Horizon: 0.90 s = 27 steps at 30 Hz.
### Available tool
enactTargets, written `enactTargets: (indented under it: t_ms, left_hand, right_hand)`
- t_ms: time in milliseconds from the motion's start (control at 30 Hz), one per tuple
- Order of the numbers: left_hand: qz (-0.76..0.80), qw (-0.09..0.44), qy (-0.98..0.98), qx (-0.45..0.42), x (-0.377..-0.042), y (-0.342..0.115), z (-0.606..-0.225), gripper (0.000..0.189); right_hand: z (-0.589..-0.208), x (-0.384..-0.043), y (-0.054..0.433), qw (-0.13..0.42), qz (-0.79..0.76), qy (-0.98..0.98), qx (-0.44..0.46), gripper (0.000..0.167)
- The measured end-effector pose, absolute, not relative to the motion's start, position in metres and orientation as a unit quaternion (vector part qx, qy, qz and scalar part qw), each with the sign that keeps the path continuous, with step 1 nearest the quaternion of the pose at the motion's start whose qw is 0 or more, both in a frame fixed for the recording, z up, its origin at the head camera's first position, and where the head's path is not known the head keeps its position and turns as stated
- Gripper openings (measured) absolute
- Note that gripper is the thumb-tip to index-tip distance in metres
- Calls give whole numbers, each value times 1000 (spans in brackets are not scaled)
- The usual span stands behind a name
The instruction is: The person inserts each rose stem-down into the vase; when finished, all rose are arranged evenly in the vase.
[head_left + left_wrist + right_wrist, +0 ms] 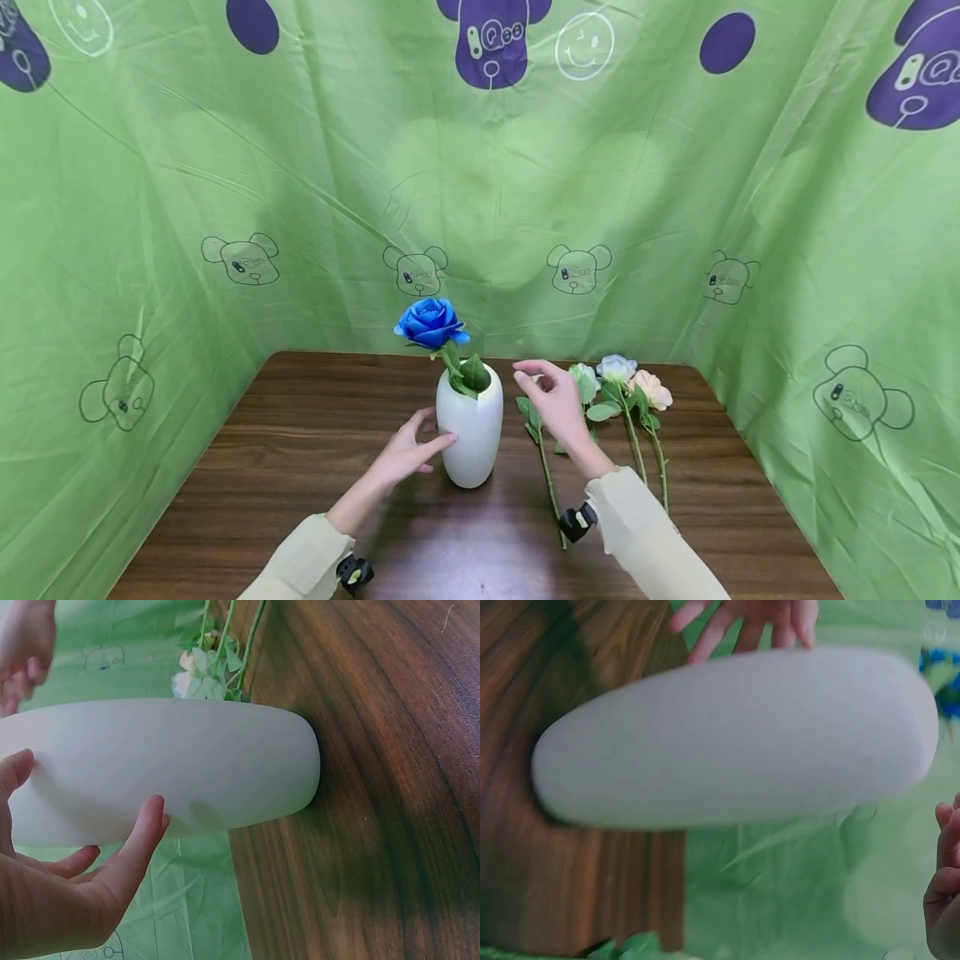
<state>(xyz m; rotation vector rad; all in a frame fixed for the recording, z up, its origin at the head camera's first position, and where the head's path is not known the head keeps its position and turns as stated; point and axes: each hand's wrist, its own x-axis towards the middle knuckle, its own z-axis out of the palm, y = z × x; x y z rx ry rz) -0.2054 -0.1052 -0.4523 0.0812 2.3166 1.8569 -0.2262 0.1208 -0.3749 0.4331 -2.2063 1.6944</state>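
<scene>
A white vase (pixel 470 433) stands upright on the wooden table. One blue rose (pixel 431 323) rises from its mouth and leans left, with green leaves at the rim. My left hand (pixel 408 450) is at the vase's left side, thumb tip on the front wall and the other fingers spread loosely. In the left wrist view, the fingers of this hand (pixel 82 900) lie along the white wall. To the right of the rim, my right hand (pixel 557 402) is raised with thumb and index finger bent toward each other, nothing between them.
Right of the vase lie a whitish rose (pixel 585 383), a pale blue rose (pixel 617 367) and a peach rose (pixel 651 389), stems toward me. My right forearm passes over them. Green printed cloth (pixel 480 183) encloses the table (pixel 300 433) at the back and sides.
</scene>
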Motion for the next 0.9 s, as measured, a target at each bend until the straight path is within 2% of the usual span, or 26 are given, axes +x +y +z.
enactTargets:
  t_ms: [233,567,900]
  left_hand:
    - [621,85,779,23,-205,-106,-452,69]
    - [620,85,780,24,-205,-106,-452,70]
    - [626,86,774,38,-205,-106,-453,65]
  right_hand:
    - [-405,-229,143,143,596,-783,105,13]
    - [-484,-251,170,100,566,-818,19,17]
    - [-525,-249,176,45,633,-769,-77,25]
